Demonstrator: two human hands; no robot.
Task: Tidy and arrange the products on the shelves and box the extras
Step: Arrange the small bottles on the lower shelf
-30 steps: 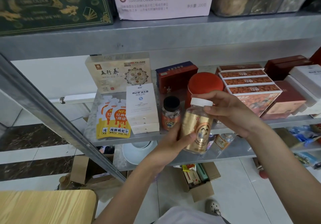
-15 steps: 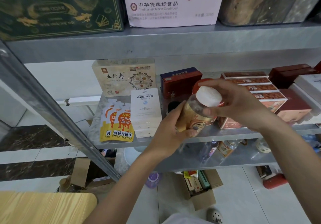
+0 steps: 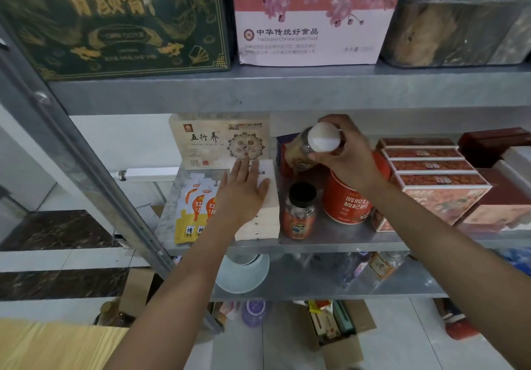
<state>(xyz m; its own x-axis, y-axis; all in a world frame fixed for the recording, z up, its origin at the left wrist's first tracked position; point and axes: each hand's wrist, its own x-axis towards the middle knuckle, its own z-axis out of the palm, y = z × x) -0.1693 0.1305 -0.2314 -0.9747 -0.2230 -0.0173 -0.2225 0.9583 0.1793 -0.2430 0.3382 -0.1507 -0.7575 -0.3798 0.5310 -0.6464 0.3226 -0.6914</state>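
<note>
Left hand [image 3: 244,194] let go; bottle [image 3: 297,154] seemingly tips, cap [image 3: 323,138] toward camera.

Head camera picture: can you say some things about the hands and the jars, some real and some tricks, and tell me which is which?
1. The right hand holds the white-capped bottle. True.
2. The left hand grips the black-capped jar. False: it lies flat on the white box, and nothing touches the jar.
3. The white-capped bottle stands upright. False: it is held tilted, with its cap toward the camera.
4. The orange pouches lie to the left of the white box. True.
5. The cardboard box on the floor is closed. False: its flaps are open and packets show inside.
</note>
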